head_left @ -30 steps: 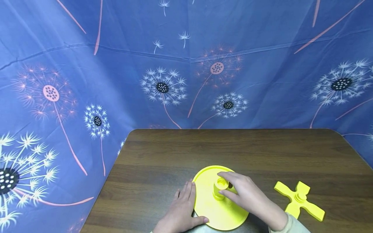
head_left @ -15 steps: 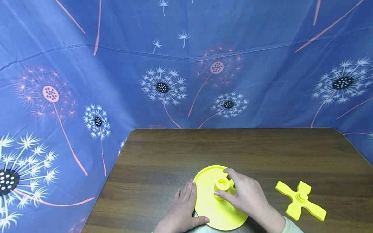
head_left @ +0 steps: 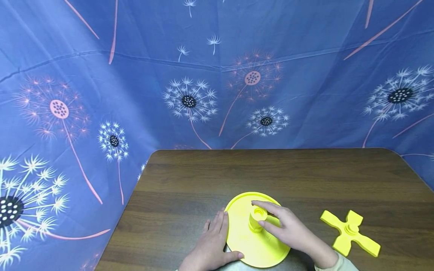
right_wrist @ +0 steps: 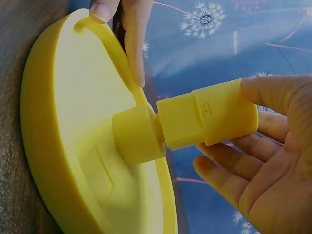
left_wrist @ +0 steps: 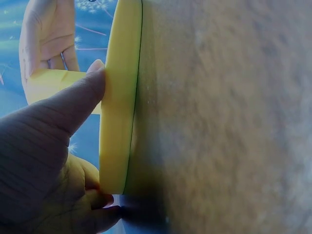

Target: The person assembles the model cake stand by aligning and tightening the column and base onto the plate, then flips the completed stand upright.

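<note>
A round yellow base (head_left: pixel 251 252) with a raised rim lies flat on the table. My left hand (head_left: pixel 210 244) holds its left edge, fingers along the side and thumb at the near rim. From its centre rises a short collar (right_wrist: pixel 139 134), and a yellow cylinder (right_wrist: pixel 224 112) marked "35" stands on it, with a narrow neck showing between the two. My right hand (head_left: pixel 288 226) holds the cylinder near its hollow top, thumb on the near side and fingers round the far side. Inside the top, ridges like a screw thread show.
To the right on the brown wooden table (head_left: pixel 190 180) lies a yellow cross-shaped piece (head_left: pixel 350 231) with four flared arms and a stub at its middle. Blue dandelion-print cloth (head_left: pixel 217 94) hangs behind the table and at its sides.
The right hand's fingers loosened and swung round to the cylinder's far right side, then came back round it. The cylinder stays on the base; the left hand keeps its place.
</note>
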The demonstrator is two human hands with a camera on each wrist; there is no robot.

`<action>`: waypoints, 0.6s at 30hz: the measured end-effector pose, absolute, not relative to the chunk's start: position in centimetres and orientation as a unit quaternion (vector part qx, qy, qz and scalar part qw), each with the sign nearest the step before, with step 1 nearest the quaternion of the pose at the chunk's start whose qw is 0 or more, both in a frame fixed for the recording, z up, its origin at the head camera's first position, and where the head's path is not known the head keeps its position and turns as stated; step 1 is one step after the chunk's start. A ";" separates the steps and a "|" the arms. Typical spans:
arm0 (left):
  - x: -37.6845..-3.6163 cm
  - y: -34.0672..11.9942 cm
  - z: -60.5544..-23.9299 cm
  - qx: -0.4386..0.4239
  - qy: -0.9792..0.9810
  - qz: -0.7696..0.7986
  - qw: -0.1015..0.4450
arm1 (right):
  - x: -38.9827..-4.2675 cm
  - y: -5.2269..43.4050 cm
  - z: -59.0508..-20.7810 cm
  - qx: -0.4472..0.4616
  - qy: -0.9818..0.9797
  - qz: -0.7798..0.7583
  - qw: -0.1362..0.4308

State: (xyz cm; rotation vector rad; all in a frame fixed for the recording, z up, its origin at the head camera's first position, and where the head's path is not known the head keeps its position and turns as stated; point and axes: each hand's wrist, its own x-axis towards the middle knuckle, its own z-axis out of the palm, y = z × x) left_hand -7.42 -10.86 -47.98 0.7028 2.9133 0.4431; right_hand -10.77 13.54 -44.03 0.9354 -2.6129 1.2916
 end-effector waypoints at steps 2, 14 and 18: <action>-7.4 -10.9 -48.0 0.230 0.960 0.145 0.057 | -10.9 13.6 -44.3 0.288 -0.848 0.444 0.030; -7.5 -10.9 -48.1 0.232 0.960 0.147 0.048 | -10.3 12.0 -44.7 0.168 -0.877 0.443 0.078; -7.5 -10.8 -48.1 0.233 0.961 0.143 0.049 | -10.2 11.8 -45.0 0.162 -0.887 0.418 0.108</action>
